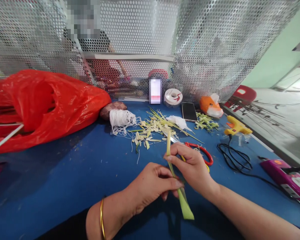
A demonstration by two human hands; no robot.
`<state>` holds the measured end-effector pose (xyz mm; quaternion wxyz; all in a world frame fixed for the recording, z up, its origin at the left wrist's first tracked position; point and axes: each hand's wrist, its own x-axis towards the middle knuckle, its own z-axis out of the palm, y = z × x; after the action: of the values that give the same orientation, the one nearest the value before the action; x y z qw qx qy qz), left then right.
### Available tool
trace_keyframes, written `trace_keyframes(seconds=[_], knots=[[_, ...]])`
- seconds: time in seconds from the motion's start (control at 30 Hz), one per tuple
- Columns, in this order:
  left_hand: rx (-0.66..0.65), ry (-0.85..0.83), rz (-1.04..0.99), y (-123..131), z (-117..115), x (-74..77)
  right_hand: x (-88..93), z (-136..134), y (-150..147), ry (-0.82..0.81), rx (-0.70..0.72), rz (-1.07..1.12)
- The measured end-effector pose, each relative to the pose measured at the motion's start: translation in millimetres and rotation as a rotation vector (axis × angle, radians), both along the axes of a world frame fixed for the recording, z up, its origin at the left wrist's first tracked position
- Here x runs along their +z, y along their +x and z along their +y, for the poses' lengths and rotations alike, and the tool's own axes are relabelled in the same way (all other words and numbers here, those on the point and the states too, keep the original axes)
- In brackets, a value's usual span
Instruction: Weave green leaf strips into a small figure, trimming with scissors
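Note:
A long pale-green leaf strip [185,207] slants between my two hands, widening into a folded, greener lower end. My left hand [155,181], with a gold bangle at the wrist, pinches it around the middle. Higher up, my right hand [190,163] grips the narrow, yellowish part between thumb and fingers. Behind and partly under my right hand are scissors with red and yellow handles [209,159]; the hand hides much of them. Beyond my hands lies a scattered pile of cut leaf and stem pieces [153,128].
A red plastic bag [52,106] fills the left. Further back are white string [121,118], a ribbon roll [173,97], a phone [189,111] and an orange tissue pack [211,106]. Right are a yellow glue gun [237,126], its black cord and a purple power strip [287,178].

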<state>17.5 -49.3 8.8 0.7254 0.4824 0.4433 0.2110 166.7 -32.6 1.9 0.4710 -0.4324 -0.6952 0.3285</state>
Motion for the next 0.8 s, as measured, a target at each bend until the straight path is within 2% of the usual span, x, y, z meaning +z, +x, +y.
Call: trace_keyframes(seconds=[0.1, 0.17, 0.23, 0.3, 0.4, 0.47, 0.7, 0.8], knots=[[0.146, -0.014, -0.1, -4.1, 6.7, -0.3, 6.4, 0.7, 9.2, 0.193, -0.103, -0.071], [0.267, -0.043, -0.175, -9.0, 12.9, 1.6, 12.3, -0.1, 15.2, 0.263, -0.166, -0.086], [0.356, -0.053, -0.215, -14.0, 18.5, 4.6, 17.0, -1.2, 18.7, 0.221, -0.136, -0.112], [0.416, -0.021, -0.213, -17.6, 22.0, 7.1, 18.6, -1.9, 18.7, 0.091, -0.037, -0.172], [0.46, 0.067, -0.164, -19.1, 23.6, 7.6, 14.7, -2.3, 13.7, -0.096, 0.106, -0.25], [0.47, 0.116, -0.125, -17.9, 23.2, 6.3, 10.7, -3.0, 9.6, -0.137, 0.16, -0.262], [0.534, 0.187, -0.045, -13.7, 23.1, 0.2, 9.6, -7.0, 3.5, 0.11, 0.236, -0.367], [0.533, 0.134, -0.132, -16.1, 25.6, 1.2, 7.8, -4.2, 4.9, 0.024, 0.244, -0.299]])
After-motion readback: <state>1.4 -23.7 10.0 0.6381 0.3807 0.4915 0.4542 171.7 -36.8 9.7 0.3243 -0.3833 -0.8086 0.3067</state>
